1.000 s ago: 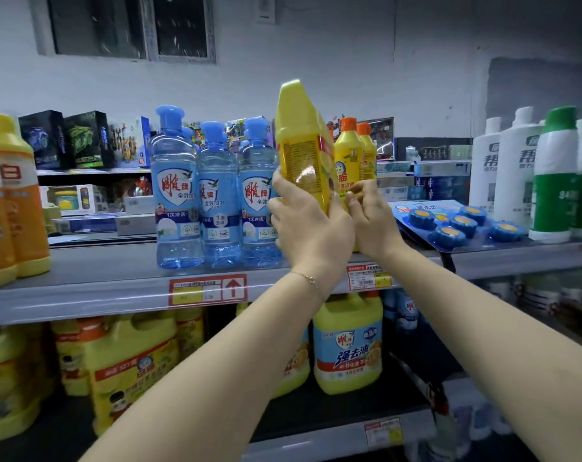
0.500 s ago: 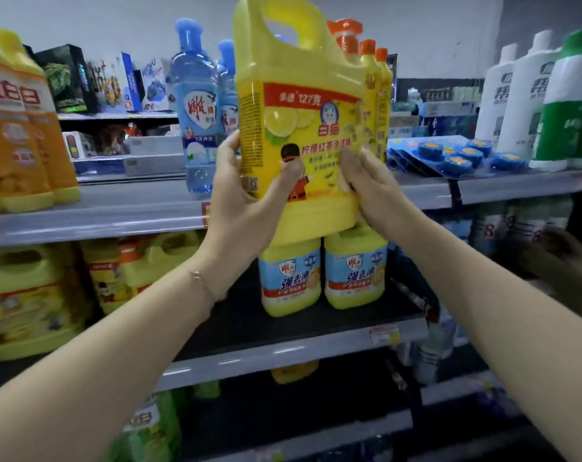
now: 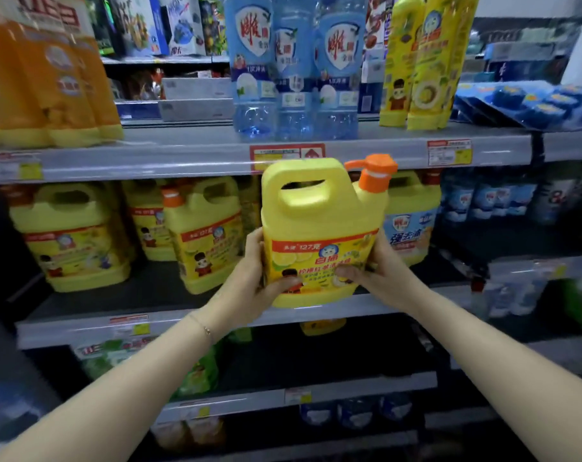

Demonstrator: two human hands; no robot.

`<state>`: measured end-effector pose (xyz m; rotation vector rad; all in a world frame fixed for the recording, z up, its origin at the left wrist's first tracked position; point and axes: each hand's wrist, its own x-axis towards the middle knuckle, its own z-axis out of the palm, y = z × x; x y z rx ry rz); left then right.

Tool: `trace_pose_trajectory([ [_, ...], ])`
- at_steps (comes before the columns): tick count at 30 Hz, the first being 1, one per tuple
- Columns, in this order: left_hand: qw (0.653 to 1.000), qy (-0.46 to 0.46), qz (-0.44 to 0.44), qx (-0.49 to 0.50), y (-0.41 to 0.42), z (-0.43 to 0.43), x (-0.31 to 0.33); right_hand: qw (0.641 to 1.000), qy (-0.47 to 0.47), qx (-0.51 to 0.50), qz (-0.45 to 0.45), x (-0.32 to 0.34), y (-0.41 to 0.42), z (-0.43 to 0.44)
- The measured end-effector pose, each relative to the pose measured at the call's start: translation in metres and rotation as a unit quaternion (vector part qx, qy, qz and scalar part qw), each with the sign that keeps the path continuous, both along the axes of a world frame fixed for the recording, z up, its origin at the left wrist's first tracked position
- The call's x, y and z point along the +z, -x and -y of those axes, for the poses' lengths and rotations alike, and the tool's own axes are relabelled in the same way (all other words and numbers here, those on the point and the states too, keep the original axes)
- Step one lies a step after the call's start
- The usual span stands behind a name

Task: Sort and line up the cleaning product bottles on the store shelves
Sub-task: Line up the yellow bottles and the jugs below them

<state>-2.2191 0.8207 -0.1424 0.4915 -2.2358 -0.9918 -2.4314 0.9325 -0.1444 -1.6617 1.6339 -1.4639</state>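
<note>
- Grey metal shelves (image 3: 182, 158) hold many bottles, row over row.
- Orange bottles (image 3: 39, 71) stand on the top shelf at the left.
- Three blue bottles (image 3: 293, 65) stand side by side on the top shelf.
- Yellow jugs (image 3: 76, 235) sit on the middle shelf (image 3: 116, 325).
- One yellow jug (image 3: 319, 228) with an orange pump (image 3: 374, 173) is held upright, in front of the middle shelf's edge.
- The left hand (image 3: 249, 281) and right hand (image 3: 379, 271) squeeze its two sides, thumbs on the label.
</note>
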Motion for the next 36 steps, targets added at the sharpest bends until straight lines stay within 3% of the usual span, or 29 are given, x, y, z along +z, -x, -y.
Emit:
trace_pose_trajectory([
  [4,0.998,-0.022,0.040,0.031,0.003,0.020,-0.028,0.999,-0.047,-0.002,0.020,-0.024,-0.003,0.021],
  [8,0.993,0.034,0.045,0.101,-0.002,0.040,-0.041,0.997,-0.077,0.001,0.022,-0.035,-0.005,0.053],
  [14,0.989,-0.054,0.018,0.135,-0.031,0.070,-0.043,0.997,-0.068,0.028,0.017,-0.045,-0.030,0.104],
  [28,0.980,-0.128,0.028,0.147,-0.071,0.127,-0.041,0.983,-0.148,0.091,0.053,-0.037,-0.054,0.205],
  [36,0.971,-0.142,0.048,0.186,-0.113,0.153,-0.041,0.982,-0.136,0.089,0.100,-0.048,-0.102,0.237],
])
